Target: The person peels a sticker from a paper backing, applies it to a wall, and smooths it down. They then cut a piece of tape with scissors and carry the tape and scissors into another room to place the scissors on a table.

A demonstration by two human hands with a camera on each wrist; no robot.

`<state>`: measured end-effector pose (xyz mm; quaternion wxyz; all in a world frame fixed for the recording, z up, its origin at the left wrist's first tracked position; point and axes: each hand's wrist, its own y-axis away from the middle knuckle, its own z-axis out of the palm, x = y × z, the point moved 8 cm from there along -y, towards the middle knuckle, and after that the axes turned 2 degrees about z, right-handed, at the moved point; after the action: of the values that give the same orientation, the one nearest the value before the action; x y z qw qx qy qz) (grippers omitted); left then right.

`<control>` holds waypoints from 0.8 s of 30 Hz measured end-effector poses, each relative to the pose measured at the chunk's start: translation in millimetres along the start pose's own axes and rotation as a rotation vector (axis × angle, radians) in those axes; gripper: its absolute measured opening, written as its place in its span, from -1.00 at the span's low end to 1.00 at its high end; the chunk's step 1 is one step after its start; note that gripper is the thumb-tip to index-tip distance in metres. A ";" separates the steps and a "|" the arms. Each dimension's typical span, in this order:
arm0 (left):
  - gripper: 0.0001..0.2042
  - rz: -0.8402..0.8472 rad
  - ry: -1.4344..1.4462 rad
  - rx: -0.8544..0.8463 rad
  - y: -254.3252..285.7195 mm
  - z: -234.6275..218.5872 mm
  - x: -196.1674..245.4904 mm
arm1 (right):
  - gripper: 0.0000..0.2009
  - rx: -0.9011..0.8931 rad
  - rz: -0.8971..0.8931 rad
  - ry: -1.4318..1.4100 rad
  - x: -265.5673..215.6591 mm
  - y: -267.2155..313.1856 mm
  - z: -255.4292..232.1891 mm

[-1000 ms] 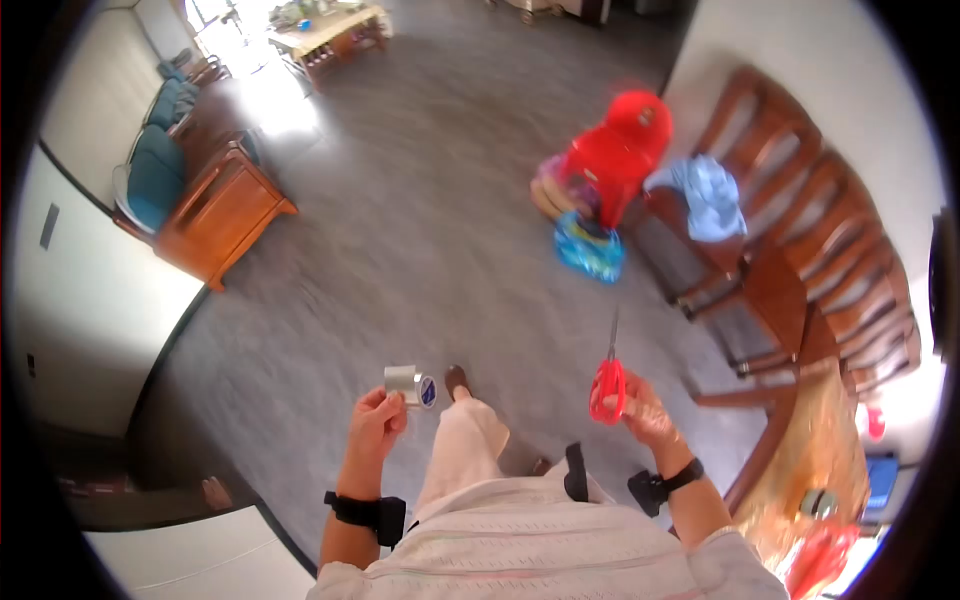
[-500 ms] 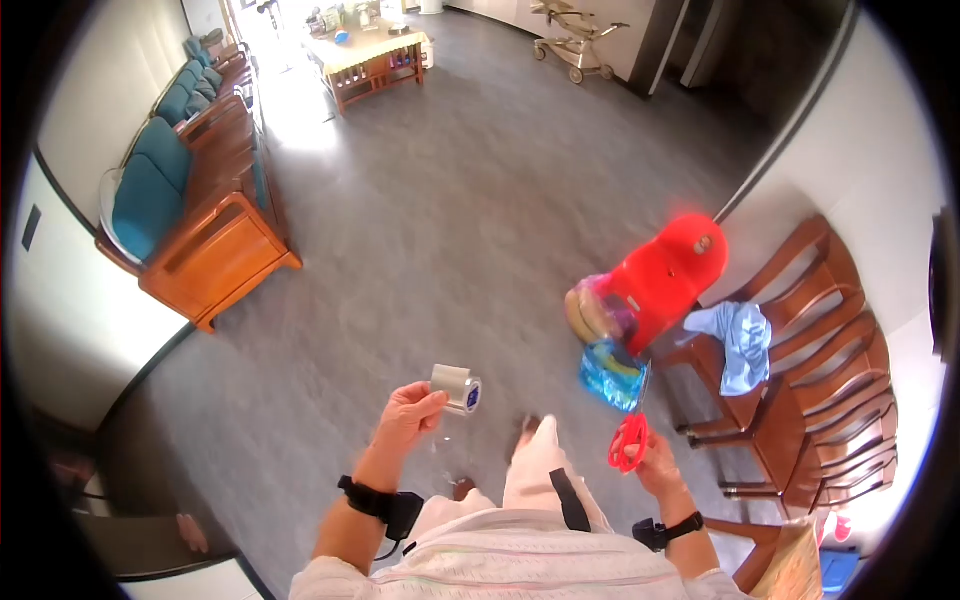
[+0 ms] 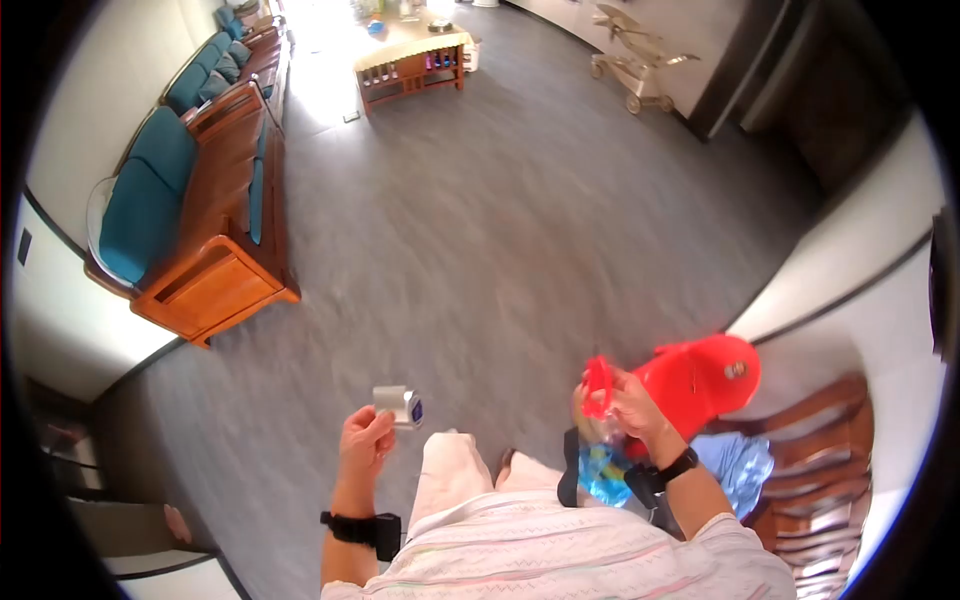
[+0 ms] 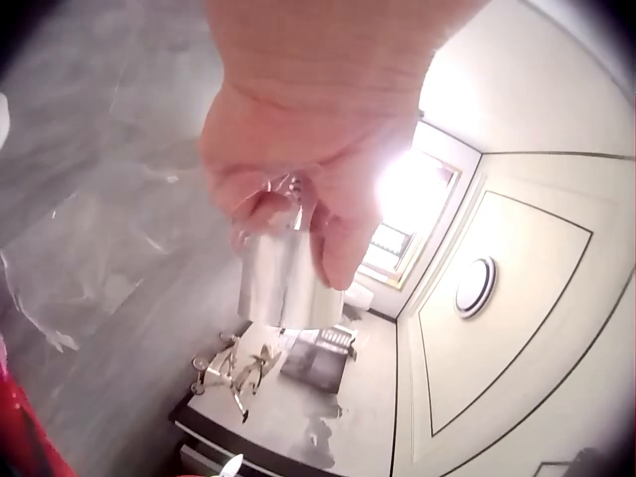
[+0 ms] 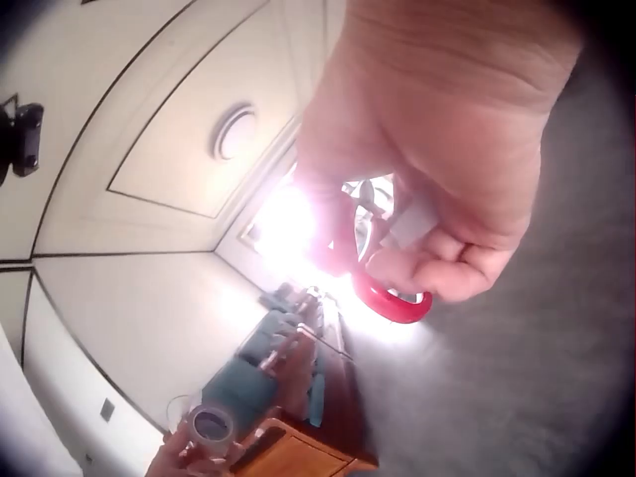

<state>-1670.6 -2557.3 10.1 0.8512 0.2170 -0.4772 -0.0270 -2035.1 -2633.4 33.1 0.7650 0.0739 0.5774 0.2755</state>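
Note:
My left hand [image 3: 376, 422] pinches a small silver roll of tape [image 3: 398, 405] in front of my waist; the left wrist view shows that roll [image 4: 283, 283] gripped between thumb and fingers. My right hand [image 3: 612, 396] holds red-handled scissors [image 3: 598, 385] by the handles, raised at my right side in front of a red plastic chair [image 3: 705, 375]. In the right wrist view the fingers curl through the red scissors handle [image 5: 383, 295], and the tape roll [image 5: 211, 425] shows far below. The scissor blades are hidden.
I stand on a grey floor [image 3: 500, 230]. A wooden sofa with teal cushions [image 3: 190, 200] lines the left wall, a low wooden table [image 3: 410, 55] stands far ahead. At right are wooden chairs [image 3: 830, 470], a blue cloth [image 3: 745, 462] and a blue bag [image 3: 600, 470].
The view has swung left across the room as I step. My right hand has lifted the scissors closer to my body; the left hand keeps the tape roll.

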 end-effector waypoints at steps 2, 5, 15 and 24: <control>-0.88 0.035 -0.004 0.042 -29.7 -17.4 0.7 | -0.63 -0.093 0.000 0.063 -20.2 -50.6 8.8; -0.88 0.056 -0.012 0.093 -99.2 -17.5 17.0 | -0.61 -0.168 0.032 0.073 -46.8 -127.8 16.7; -0.91 -0.032 -0.103 -0.225 -390.4 145.2 132.7 | -0.66 0.067 0.023 -0.023 -154.9 -282.8 -54.5; -0.91 -0.108 -0.107 -0.251 -594.0 239.0 136.6 | -0.66 0.116 0.044 0.067 -264.0 -487.0 -153.3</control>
<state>-1697.6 -3211.2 -7.6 0.8424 0.1325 -0.5022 -0.1437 -2061.0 -3206.5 -3.8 0.7333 0.1215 0.6160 0.2608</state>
